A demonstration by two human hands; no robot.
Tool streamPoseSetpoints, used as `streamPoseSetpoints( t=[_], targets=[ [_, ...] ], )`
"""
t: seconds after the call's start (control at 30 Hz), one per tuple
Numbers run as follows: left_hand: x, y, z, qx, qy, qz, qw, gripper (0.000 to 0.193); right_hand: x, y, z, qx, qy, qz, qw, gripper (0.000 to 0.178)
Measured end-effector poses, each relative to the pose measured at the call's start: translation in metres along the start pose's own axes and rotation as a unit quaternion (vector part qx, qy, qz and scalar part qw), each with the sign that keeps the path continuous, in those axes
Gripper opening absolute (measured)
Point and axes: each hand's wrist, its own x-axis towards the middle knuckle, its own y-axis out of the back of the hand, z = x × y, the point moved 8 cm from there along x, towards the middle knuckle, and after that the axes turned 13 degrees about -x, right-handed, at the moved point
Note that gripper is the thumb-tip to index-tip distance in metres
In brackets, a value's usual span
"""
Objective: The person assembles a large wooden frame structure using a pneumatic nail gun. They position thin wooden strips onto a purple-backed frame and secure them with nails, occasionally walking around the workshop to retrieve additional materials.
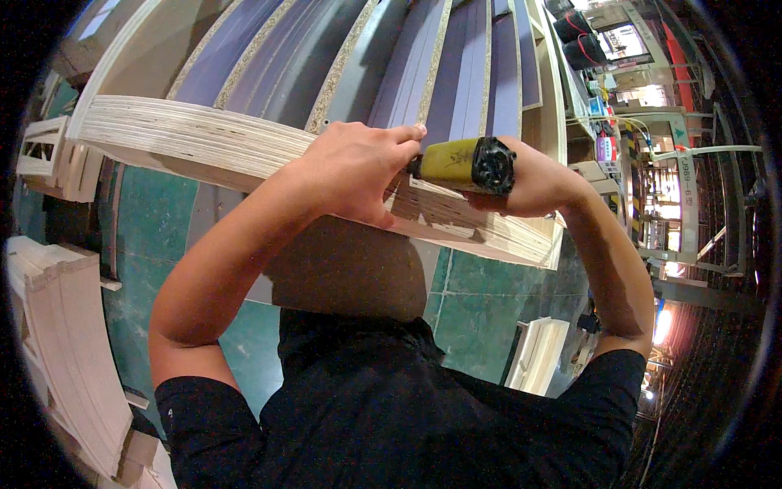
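Observation:
A box-like plywood frame (pixel 187 130) spans the view ahead of me, its thick layered edge facing me. My left hand (pixel 350 167) straddles that edge, fingers over the top and inner side, thumb down the outer face. In my right hand (pixel 542 179) is a hand-held tool (pixel 460 160) with a yellow body and black rear end, shaped like a power drill. Its narrow front points left, close to my left fingers; the tip and grip are hidden. Inside the frame, several upright particleboard panels (pixel 342 65) with purplish-grey faces stand in rows.
Plywood pieces (pixel 65 342) are stacked at the left, near a small wooden frame (pixel 57 159). A pale wooden piece (pixel 538 354) is low on the right. Green floor (pixel 155 244) shows below; workshop equipment and a machine post (pixel 684 187) line the right.

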Motion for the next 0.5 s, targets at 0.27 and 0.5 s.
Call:
streamPoseSetpoints(
  t=[0.27,0.5],
  targets=[
    [0.001,0.0,0.003,0.003,0.008,-0.012,1.0,0.08,-0.004,-0.001,0.0,-0.007,-0.002,0.003,1.0,0.041],
    [-0.005,-0.001,0.0,-0.006,0.009,-0.003,1.0,0.086,-0.017,-0.004,-0.01,-0.035,-0.037,-0.038,0.998,0.042]
  ],
)
